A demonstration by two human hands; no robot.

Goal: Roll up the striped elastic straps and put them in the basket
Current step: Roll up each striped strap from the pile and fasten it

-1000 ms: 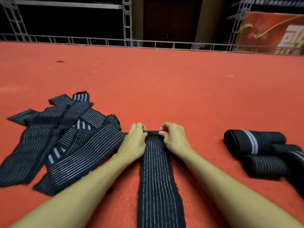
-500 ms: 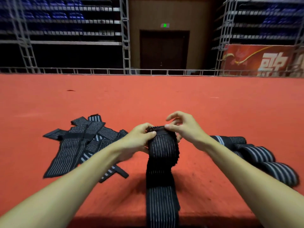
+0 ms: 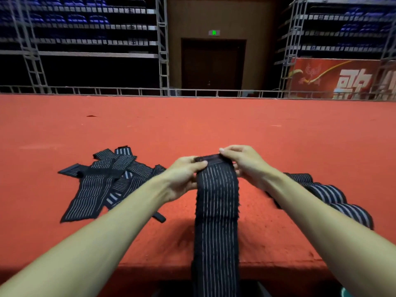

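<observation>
Two bare hands hold one long striped strap [image 3: 216, 202] up above the red carpet [image 3: 214, 125]. The left hand [image 3: 184, 174] pinches the left side of the strap's top end, with the thumb on top. The right hand [image 3: 244, 163] pinches the right side, with its fingers curled over the top edge. The top end looks folded over into the start of a small roll. The rest of the strap hangs down toward the near edge of the carpet and goes out of view at the bottom. To the left, a pile of flat striped straps [image 3: 102, 183] lies spread out on the carpet. To the right, partly behind the right arm, some rolled-up straps [image 3: 327, 194] lie side by side. Far away there are metal racks [image 3: 85, 39], a dark door [image 3: 213, 65] with a green sign [image 3: 213, 32] above it, and a red banner [image 3: 342, 80].
</observation>
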